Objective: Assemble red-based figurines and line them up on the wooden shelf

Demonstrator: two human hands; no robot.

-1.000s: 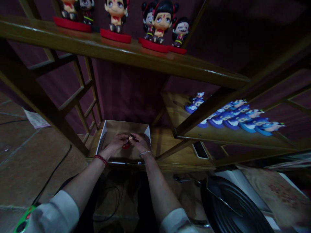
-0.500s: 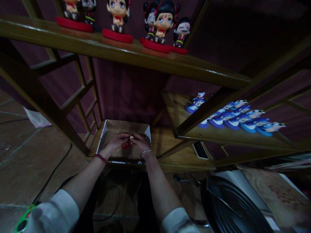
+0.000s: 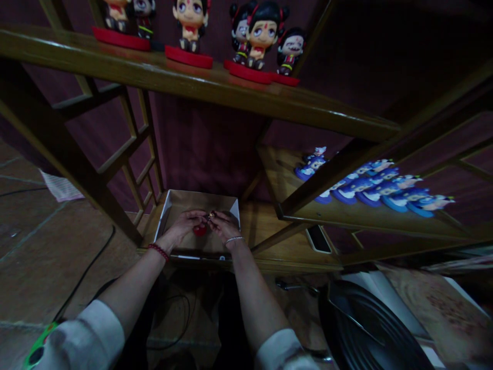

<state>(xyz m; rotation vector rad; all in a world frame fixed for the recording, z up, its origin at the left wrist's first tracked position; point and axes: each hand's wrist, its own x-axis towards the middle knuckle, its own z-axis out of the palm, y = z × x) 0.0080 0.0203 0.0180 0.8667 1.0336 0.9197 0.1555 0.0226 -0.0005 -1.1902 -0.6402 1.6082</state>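
Note:
Over a shallow cardboard box (image 3: pixel 198 195) both of my hands meet around a small dark-haired figurine (image 3: pixel 211 216). My right hand (image 3: pixel 223 226) is closed on the figurine, its head showing above the fingers. The fingers of my left hand (image 3: pixel 188 223) come together against the figurine's lower part, which they mostly hide. Below the fingertips a red round base (image 3: pixel 200 229) lies in the box, apart from the figurine as far as I can see.
Larger figurines on red bases (image 3: pixel 262 41) line the wooden shelf (image 3: pixel 185 85) above. Blue figurines (image 3: pixel 370 190) stand on a side shelf to the right. A phone (image 3: pixel 319 239) lies on the lower board. A black chair (image 3: pixel 370 329) is at lower right, a cable (image 3: pixel 88 275) on the left floor.
The figurine has turned and tilted between my fingers, its face no longer showing clearly. More of the red base is visible below. The view has shifted slightly.

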